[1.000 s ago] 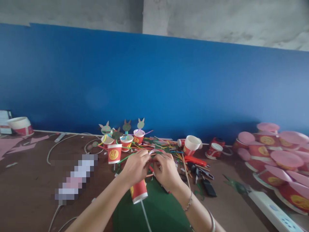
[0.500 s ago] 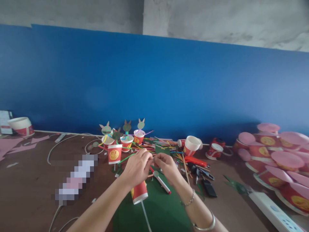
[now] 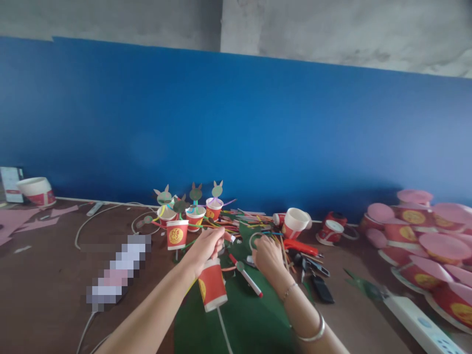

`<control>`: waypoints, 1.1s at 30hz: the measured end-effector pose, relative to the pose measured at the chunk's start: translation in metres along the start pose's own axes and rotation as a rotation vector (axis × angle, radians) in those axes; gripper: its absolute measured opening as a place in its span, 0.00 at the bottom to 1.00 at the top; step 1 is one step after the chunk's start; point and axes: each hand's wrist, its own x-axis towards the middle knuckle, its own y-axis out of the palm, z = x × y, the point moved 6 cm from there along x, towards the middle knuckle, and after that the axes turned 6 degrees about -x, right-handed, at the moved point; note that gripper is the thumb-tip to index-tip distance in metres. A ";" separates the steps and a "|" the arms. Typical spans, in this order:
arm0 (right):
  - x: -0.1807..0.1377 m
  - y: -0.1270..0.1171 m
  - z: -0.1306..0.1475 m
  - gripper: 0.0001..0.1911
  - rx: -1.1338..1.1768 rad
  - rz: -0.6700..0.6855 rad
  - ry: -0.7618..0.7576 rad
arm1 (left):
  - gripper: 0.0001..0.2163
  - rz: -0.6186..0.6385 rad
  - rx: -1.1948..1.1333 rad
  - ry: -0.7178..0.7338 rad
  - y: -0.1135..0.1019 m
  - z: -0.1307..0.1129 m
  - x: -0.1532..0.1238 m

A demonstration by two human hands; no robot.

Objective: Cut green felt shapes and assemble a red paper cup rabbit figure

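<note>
Above the green sheet (image 3: 236, 319), my left hand (image 3: 208, 250) is closed, with a small white piece (image 3: 232, 238) at its fingertips. Just below that hand a red paper cup (image 3: 213, 287) lies tilted, a white straw (image 3: 224, 329) coming out of its base. My right hand (image 3: 271, 253) has its fingers curled around the edge of a pale ring (image 3: 252, 240) that looks like a roll of tape; its fingertips are partly hidden. Between the hands lies a white marker with a red cap (image 3: 250, 282), beside a small round green paper piece (image 3: 240, 266).
Behind my left hand stand red paper cups (image 3: 177, 236) with paper animal heads. Coloured sticks (image 3: 247, 216) lie at the back. To the right are an orange cutter (image 3: 300, 247), a black object (image 3: 322, 288), a power strip (image 3: 424, 322) and stacked cups with pink discs (image 3: 444, 246).
My hands have parted: the right moved right and down to the pale ring, while the left stayed near the cup and now shows a small white piece at its fingertips.
</note>
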 end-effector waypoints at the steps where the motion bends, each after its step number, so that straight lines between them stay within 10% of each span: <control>1: 0.000 -0.005 0.003 0.07 0.126 -0.034 -0.003 | 0.18 -0.002 -0.022 -0.008 0.000 0.001 0.000; 9: -0.009 -0.018 0.036 0.14 1.231 0.184 0.067 | 0.20 -0.049 -0.114 -0.154 -0.001 0.014 0.001; 21: -0.031 -0.058 0.058 0.06 0.485 -0.380 -0.331 | 0.22 -0.040 -0.118 -0.183 0.001 0.018 0.000; 33: -0.021 -0.028 0.057 0.05 0.949 -0.047 -0.217 | 0.30 0.028 -0.070 -0.269 0.012 0.023 -0.004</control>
